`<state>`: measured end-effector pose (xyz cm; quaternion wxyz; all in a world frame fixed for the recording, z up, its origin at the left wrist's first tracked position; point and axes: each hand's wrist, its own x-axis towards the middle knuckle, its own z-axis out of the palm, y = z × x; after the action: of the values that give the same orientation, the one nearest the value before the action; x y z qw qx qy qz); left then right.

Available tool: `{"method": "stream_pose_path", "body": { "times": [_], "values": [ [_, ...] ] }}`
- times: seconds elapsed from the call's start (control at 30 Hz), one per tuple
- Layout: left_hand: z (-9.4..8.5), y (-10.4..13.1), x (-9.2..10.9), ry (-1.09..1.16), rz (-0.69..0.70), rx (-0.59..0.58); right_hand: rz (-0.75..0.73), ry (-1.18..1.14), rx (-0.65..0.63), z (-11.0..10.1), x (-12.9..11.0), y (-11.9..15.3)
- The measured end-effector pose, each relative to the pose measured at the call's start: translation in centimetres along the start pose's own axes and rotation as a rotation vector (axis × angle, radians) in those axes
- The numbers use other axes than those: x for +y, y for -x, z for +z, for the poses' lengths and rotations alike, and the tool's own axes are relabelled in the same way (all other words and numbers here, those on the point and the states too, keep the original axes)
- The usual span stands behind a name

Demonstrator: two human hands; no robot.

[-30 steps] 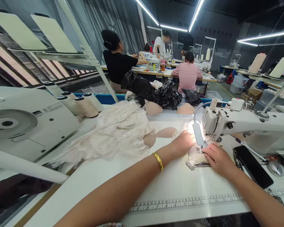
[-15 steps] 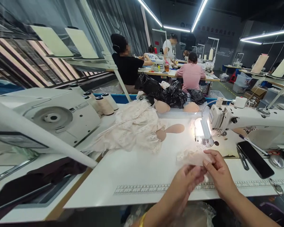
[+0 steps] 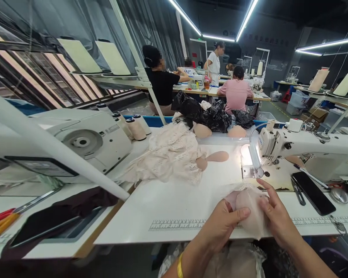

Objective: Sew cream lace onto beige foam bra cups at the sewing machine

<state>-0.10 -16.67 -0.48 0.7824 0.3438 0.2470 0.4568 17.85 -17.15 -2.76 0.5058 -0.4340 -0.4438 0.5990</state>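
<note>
Beige fabric piece (image 3: 251,212), thin and see-through at its margins with a lacy strip along the top, is held between the two hands over the near edge of the counter (image 3: 174,202), on the person's side of the sewing machine (image 3: 324,143). Cloth this sheer looks likely to slip and crease, so a light grip near the rim should serve better than a squeeze across the middle; letting the rounded part curve on its own, and easing folds outward with the fingertips, would spare the lace from stretching. It also seems wise to have the loose lower corner free of the ruler strip (image 3: 176,224) and the counter's edge, where it might snag or get pressed flat. The left hand (image 3: 219,226) is nearly closed on the piece, its thumb laid across the front and its other fingers mostly hidden behind the cloth. The right hand (image 3: 281,222) is partly open: its index finger points out past the piece toward the needle plate (image 3: 249,172), while the thumb side rests against the fabric; whether it pinches there, I cannot tell. To the right lie a phone (image 3: 313,193) and small snips (image 3: 299,194); a lace pile (image 3: 174,152) sits farther left.
</note>
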Motion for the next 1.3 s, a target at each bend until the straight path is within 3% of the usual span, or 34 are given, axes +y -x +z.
{"method": "stream_pose_path", "body": {
  "times": [0.23, 0.57, 0.77, 0.87, 1.03, 1.13, 1.23, 1.3],
  "values": [
    [0.1, -2.1, -1.0, 0.089, 0.100, 0.375, -0.006, -0.135, 0.154, 0.5, 1.6, 0.0],
    [0.8, -2.9, -1.2, 0.173, 0.095, 0.434, 0.005, -0.188, 0.186, -0.5, 2.2, -0.8],
    [1.6, -2.9, -1.0, 0.114, 0.038, 0.262, -0.002, -0.185, 0.185, -0.3, 2.1, -0.9],
    [1.7, -3.1, -1.1, 0.070, 0.033, 0.268, -0.015, -0.190, 0.183, -0.4, 2.0, -0.9],
    [1.2, -3.6, -0.6, 0.047, 0.051, 0.290, 0.004, -0.082, 0.010, -1.2, 1.8, -0.1],
    [0.9, -3.7, 0.5, 0.000, 0.050, 0.240, -0.008, 0.009, -0.049, -2.1, 1.5, 0.3],
    [0.8, -3.5, 2.2, -0.138, 0.020, 0.063, -0.066, 0.137, -0.048, -3.5, 0.7, -0.4],
    [0.5, -3.5, 3.6, -0.389, 0.013, -0.147, -0.227, 0.379, -0.067, -4.6, -0.2, -1.7]
  ]
}}
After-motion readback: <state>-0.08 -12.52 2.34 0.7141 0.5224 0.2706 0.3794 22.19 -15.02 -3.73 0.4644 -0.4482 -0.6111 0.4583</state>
